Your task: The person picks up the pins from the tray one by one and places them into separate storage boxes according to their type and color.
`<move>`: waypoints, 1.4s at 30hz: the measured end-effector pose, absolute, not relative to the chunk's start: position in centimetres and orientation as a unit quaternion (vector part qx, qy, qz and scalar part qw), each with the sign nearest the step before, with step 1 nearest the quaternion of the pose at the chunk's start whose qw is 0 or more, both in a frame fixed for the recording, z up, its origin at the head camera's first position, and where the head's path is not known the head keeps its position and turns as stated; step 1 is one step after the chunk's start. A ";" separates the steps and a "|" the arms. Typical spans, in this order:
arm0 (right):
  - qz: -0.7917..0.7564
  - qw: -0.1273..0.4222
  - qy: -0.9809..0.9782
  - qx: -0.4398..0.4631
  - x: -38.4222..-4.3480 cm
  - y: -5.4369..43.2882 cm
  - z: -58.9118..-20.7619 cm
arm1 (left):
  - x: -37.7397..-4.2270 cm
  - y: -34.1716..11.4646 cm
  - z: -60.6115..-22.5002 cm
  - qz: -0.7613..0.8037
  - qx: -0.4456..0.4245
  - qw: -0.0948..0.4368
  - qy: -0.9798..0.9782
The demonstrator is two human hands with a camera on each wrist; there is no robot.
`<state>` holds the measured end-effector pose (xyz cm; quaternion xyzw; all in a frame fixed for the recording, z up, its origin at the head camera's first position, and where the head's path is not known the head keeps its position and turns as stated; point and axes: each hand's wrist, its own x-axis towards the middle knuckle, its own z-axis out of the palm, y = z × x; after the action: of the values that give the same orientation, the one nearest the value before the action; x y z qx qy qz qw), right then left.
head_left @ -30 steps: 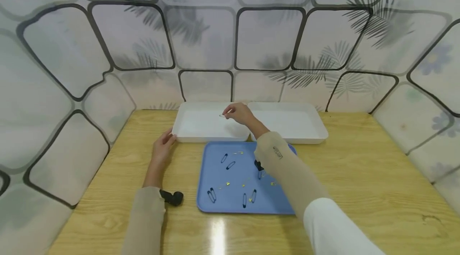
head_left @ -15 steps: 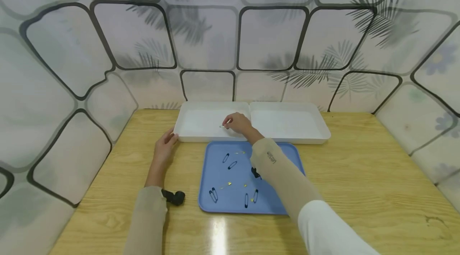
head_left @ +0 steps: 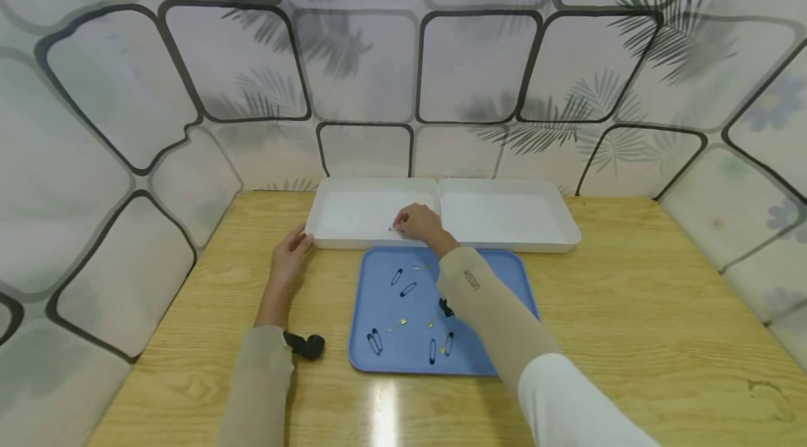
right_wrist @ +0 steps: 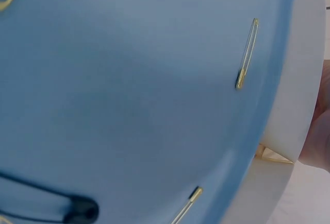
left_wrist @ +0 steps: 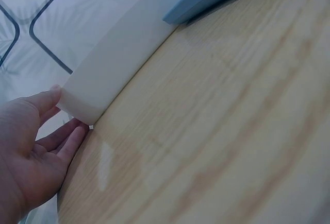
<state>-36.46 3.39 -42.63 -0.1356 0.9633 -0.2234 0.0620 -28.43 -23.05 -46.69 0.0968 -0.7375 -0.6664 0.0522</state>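
My right hand (head_left: 419,222) pinches a small safety pin (head_left: 392,228) low over the front part of the left white tray (head_left: 347,212). In the right wrist view only an edge of that hand (right_wrist: 317,131) shows beyond the tray wall, and its fingertips are hidden. My left hand (head_left: 290,256) rests its fingers against the left tray's front left corner; the left wrist view shows the fingertips right at the corner of the white wall (left_wrist: 103,74). Black safety pins (head_left: 408,289) and smaller gold ones (right_wrist: 247,54) lie spread on a blue tray (head_left: 403,363) in front.
A second white tray (head_left: 504,212) stands right beside the first, both near the patterned wall covering (head_left: 366,83) at the back. The blue tray sits close against their front walls on the wooden table (head_left: 649,307). My right sleeve (head_left: 498,307) covers part of the blue tray.
My right hand has come forward and down toward the left tray's front wall, still pinching the safety pin. The left hand has stayed at the tray corner.
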 end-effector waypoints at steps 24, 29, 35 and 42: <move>-0.331 0.061 0.925 -0.179 -34.6 6.0 -39.7 | -28.3 -23.0 -47.0 -0.672 0.095 0.054 -0.732; -0.338 0.067 0.918 -0.195 -32.8 7.4 -38.0 | -28.2 -23.1 -46.6 -0.664 0.088 0.060 -0.740; -0.334 0.058 0.912 -0.232 -29.5 9.1 -35.7 | -28.5 -23.0 -46.6 -0.678 0.088 0.058 -0.728; -0.343 0.061 0.905 -0.246 -26.2 11.9 -35.3 | -28.8 -22.9 -46.9 -0.684 0.096 0.056 -0.721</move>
<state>-26.21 11.92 -35.28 -0.2461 0.9047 -0.3425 0.0605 -28.76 -22.95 -46.90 0.0962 -0.7206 -0.6844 0.0558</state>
